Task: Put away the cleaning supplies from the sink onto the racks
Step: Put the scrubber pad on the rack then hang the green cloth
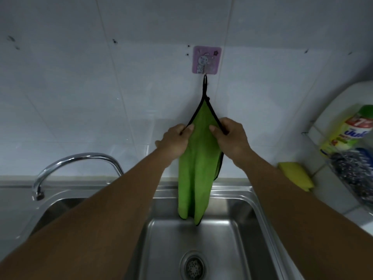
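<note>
Up on the wall, a green cloth [196,164] hangs by its black loop from a purple hook [206,60], over the sink [238,229]; the left hand [174,142] and right hand [232,138] each pinch one side of it tight

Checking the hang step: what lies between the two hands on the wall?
In the head view, only the green cloth lies between the left hand and right hand; its loop hangs on the wall hook.

Detergent bottle [351,130] label, blue Thai-looking script, too blurred to read, red patch w/ possibly "1"
</note>
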Action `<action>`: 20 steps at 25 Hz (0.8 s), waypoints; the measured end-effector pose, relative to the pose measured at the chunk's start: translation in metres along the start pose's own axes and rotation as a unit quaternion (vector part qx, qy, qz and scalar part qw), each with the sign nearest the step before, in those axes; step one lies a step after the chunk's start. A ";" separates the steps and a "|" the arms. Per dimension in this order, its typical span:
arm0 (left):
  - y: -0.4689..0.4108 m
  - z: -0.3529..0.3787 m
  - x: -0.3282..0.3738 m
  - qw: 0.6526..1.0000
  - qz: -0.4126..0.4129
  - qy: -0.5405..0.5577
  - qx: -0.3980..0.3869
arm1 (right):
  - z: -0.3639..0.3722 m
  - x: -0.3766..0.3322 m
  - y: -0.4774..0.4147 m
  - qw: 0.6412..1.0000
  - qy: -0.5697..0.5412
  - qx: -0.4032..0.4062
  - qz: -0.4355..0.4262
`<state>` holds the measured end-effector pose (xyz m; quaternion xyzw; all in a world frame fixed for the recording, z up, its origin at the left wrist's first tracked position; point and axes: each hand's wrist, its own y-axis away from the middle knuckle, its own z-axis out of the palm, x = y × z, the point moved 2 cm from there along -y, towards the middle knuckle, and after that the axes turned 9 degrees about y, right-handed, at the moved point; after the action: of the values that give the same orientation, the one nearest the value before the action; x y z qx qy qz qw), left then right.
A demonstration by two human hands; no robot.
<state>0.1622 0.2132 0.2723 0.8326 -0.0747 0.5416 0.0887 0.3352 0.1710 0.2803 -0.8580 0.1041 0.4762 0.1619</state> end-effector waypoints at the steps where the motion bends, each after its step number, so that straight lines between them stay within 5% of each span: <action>1: 0.003 -0.001 -0.010 1.000 -0.013 -0.014 0.015 | 0.002 0.015 0.005 0.999 0.044 0.001 0.002; 7: 0.014 -0.020 -0.068 0.989 -0.106 -0.032 0.102 | -0.006 0.102 0.035 0.931 0.339 0.073 0.111; 15: 0.013 -0.043 -0.093 0.976 -0.133 -0.035 0.170 | -0.048 0.112 0.024 0.967 0.169 0.080 0.172; 20: 0.019 -0.035 -0.097 0.968 -0.071 0.001 0.242 | -0.049 0.115 0.028 0.972 0.114 0.109 0.174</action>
<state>0.0877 0.2051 0.1990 0.8317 0.1179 0.5370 -0.0768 0.4251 0.1239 0.2016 -0.8523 0.3213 0.3821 0.1563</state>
